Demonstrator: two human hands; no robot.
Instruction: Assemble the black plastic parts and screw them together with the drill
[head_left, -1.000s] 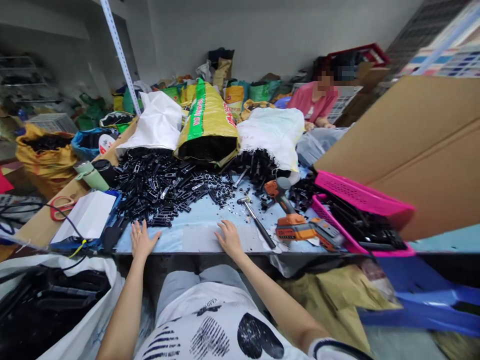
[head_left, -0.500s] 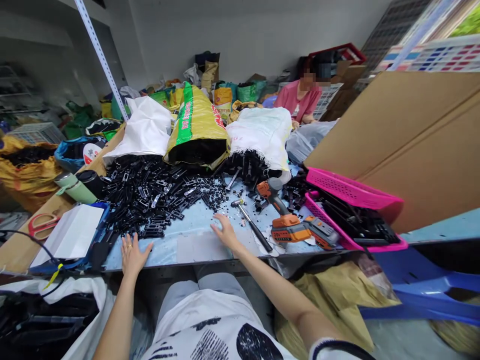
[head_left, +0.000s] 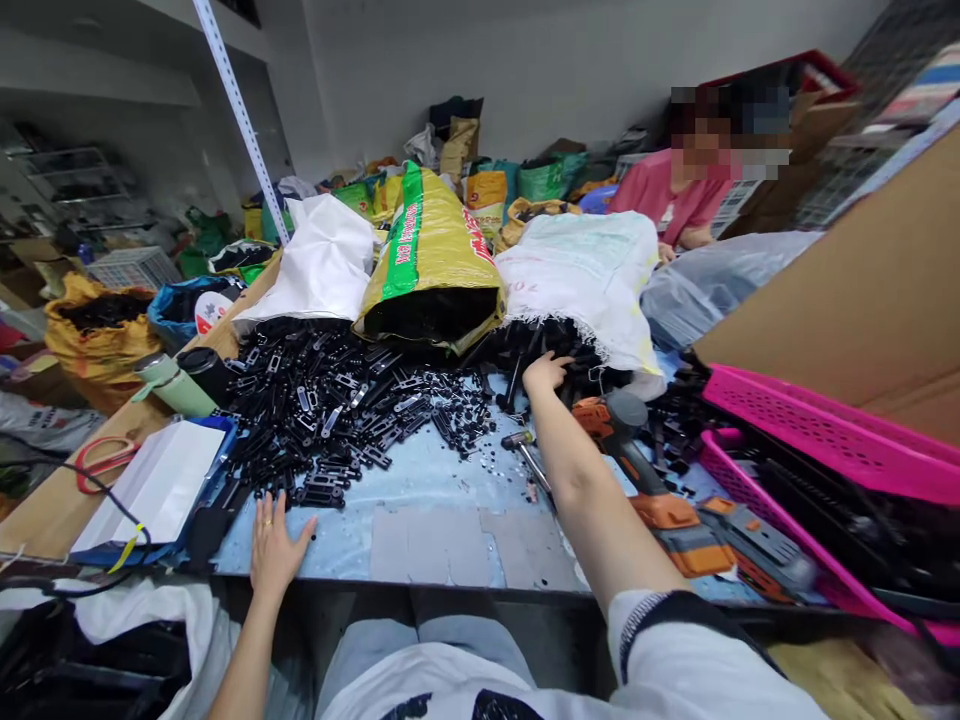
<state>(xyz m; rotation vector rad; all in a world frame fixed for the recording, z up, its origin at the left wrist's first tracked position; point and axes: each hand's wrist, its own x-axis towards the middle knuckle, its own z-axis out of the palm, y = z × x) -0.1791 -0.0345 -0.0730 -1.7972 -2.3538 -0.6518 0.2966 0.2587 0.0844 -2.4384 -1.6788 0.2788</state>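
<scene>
My left hand [head_left: 274,545] lies flat and open on the near edge of the light blue table [head_left: 420,480], just below a big heap of black plastic parts [head_left: 330,400]. My right arm stretches far forward. My right hand [head_left: 545,371] rests on the black parts [head_left: 525,345] that spill out of a white sack [head_left: 581,280], fingers curled down among them; whether they grip one I cannot see. A hammer [head_left: 525,452] lies under my forearm, and an orange cordless drill [head_left: 652,480] lies to its right.
A yellow-green sack [head_left: 431,255] and another white sack [head_left: 322,260] lie open behind the heap. Pink baskets [head_left: 825,440] and a cardboard sheet [head_left: 870,290] stand at right. White box [head_left: 154,485], scissors [head_left: 101,458] and bottles [head_left: 176,385] sit at left. A person in pink [head_left: 675,195] sits behind.
My right hand left the table's near edge and reached forward to the parts at the white sack's mouth. The left hand stayed flat. My head moved closer.
</scene>
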